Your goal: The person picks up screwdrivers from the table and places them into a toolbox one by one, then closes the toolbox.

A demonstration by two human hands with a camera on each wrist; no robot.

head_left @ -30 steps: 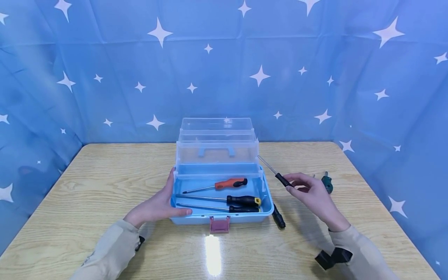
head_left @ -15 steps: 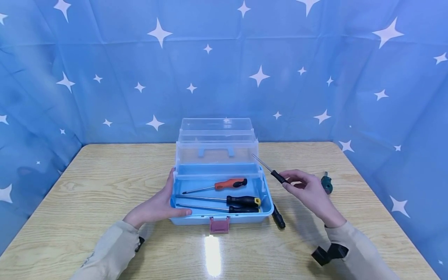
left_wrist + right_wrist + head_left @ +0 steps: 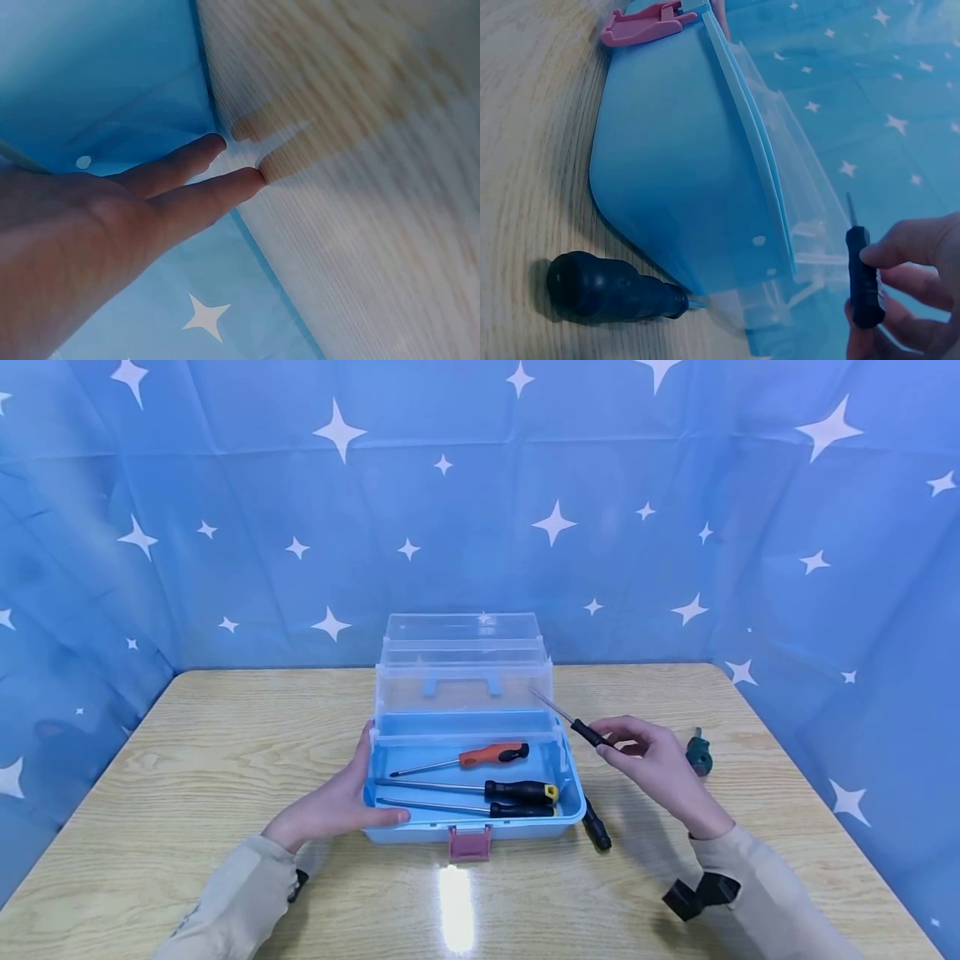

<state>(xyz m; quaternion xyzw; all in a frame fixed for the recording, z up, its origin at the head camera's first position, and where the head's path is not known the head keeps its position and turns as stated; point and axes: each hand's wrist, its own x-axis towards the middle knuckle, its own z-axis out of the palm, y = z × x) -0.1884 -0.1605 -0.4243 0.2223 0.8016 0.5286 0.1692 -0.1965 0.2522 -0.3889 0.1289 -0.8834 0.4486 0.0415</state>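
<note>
A light blue toolbox [image 3: 390,835] stands on the table with its clear lid [image 3: 465,693] raised. Inside lie an orange screwdriver [image 3: 491,755] and two black-handled screwdrivers, the rear one [image 3: 521,791] and the front one [image 3: 521,809]. My left hand [image 3: 341,797] holds the box at its left end, thumb over the front rim, fingers along the outer side wall. My right hand [image 3: 656,764] pinches a small black screwdriver [image 3: 865,277] by its handle, to the right of the box. Its thin shaft points up and left, overlapping the lid's right edge in the head view.
Against the box's right side lies another black screwdriver [image 3: 597,827], its shaft partly hidden. A stubby green screwdriver [image 3: 699,755] rests farther right. The pink latch [image 3: 469,843] hangs at the box front. A blue star-patterned curtain [image 3: 450,527] surrounds the table's back and sides.
My right hand has moved left and slightly up with the small black screwdriver, bringing its tip over the lid's right edge. My left hand and the toolbox have stayed in place.
</note>
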